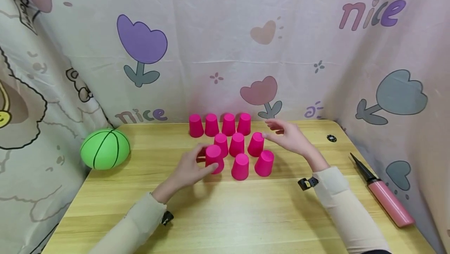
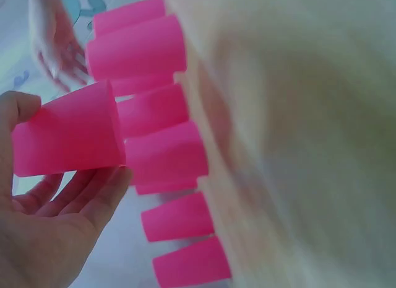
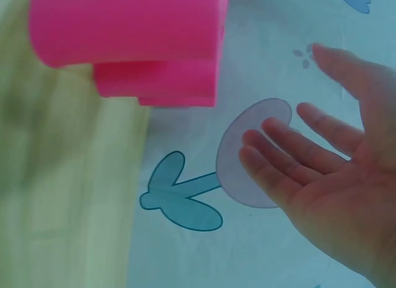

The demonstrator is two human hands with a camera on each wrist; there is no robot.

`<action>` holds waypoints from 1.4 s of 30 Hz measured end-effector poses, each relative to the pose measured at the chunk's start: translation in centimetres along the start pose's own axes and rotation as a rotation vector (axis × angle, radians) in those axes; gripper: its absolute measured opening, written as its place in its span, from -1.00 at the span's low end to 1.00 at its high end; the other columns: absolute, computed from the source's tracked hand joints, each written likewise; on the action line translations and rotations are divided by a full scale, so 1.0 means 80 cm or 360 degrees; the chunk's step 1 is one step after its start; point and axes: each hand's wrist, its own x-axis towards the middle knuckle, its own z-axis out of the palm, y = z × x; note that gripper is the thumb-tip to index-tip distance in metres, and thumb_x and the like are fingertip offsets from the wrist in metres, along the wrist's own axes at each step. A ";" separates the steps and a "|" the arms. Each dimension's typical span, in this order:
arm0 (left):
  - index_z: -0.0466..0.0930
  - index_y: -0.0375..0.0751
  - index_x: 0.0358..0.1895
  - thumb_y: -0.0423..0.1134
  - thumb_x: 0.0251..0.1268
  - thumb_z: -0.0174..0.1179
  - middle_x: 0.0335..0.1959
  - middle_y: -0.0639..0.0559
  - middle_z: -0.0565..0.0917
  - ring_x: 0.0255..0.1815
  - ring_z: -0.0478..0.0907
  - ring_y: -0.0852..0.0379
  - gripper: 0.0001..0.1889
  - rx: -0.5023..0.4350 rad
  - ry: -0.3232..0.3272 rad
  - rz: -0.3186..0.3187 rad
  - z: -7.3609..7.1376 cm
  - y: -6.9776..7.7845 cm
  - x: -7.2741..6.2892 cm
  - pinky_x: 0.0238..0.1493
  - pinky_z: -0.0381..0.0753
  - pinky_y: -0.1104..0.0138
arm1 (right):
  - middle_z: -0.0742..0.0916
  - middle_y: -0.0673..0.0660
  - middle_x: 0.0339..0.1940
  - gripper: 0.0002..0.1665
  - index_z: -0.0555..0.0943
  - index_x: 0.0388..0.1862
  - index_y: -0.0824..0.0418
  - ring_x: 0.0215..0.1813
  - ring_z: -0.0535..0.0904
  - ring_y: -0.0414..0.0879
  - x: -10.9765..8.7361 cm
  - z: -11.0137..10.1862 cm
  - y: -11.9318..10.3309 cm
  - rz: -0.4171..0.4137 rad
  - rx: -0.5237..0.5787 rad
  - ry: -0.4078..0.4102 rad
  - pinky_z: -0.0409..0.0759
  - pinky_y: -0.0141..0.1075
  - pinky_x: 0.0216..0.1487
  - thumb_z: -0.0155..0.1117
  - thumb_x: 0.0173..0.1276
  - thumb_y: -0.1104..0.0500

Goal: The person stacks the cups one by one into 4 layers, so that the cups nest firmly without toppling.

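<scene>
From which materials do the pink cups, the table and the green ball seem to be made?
Pink cups: probably plastic, matte; evenly coloured, smooth walls.
Table: wood or wood-look laminate, satin; grain streaks, soft sheen.
Green ball: perhaps rubber or vinyl, semi-matte; smooth skin, faint highlights.

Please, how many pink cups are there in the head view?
10: four back cups, three middle cups, two front cups, and one cup in the left hand. Any nested inside would be hidden.

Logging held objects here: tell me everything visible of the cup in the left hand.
The cup is bright pink, plastic-looking and tapered, closed narrow end up, wide end down. The left hand grips its sides between thumb and fingers. It looks raised off the table, left of the other front cups.
</scene>
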 end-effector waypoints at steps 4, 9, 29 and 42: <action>0.50 -0.12 0.34 -0.17 0.28 0.51 0.18 -0.07 0.72 0.13 0.72 -0.06 -0.40 0.0023 0.0128 0.0033 -0.014 0.003 0.012 0.14 0.79 0.03 | 0.70 0.25 0.34 -0.25 0.51 0.48 0.17 0.34 0.65 0.23 -0.023 0.008 0.003 0.0009 0.0016 0.0016 0.64 0.14 0.36 0.47 0.42 -0.08; 0.48 -0.17 0.35 -0.14 0.33 0.48 0.16 -0.15 0.73 0.12 0.72 -0.12 -0.41 0.0055 0.0229 0.0065 -0.030 0.001 0.032 0.15 0.78 -0.03 | 0.71 0.22 0.34 -0.24 0.52 0.47 0.16 0.33 0.66 0.18 -0.043 0.019 0.012 0.0011 0.0067 0.0013 0.64 0.12 0.36 0.51 0.39 -0.09; 0.37 -0.16 0.49 -0.01 0.40 0.42 0.24 -0.24 0.66 0.24 0.66 -0.21 -0.30 0.0106 0.0436 -0.0137 -0.070 -0.012 0.105 0.25 0.72 -0.07 | 0.76 0.15 0.24 -0.19 0.55 0.43 0.22 0.20 0.72 0.04 -0.069 0.046 0.027 0.0029 0.0123 -0.0065 0.69 0.05 0.29 0.61 0.28 -0.04; 0.31 -0.19 0.55 -0.02 0.44 0.38 0.38 -0.28 0.60 0.37 0.59 -0.26 -0.26 0.0115 0.0478 -0.0307 -0.077 -0.027 0.140 0.37 0.64 -0.07 | 0.74 0.17 0.28 -0.25 0.55 0.42 0.21 0.18 0.73 0.04 -0.075 0.055 0.033 0.0005 0.0168 -0.0102 0.71 0.00 0.28 0.59 0.31 0.06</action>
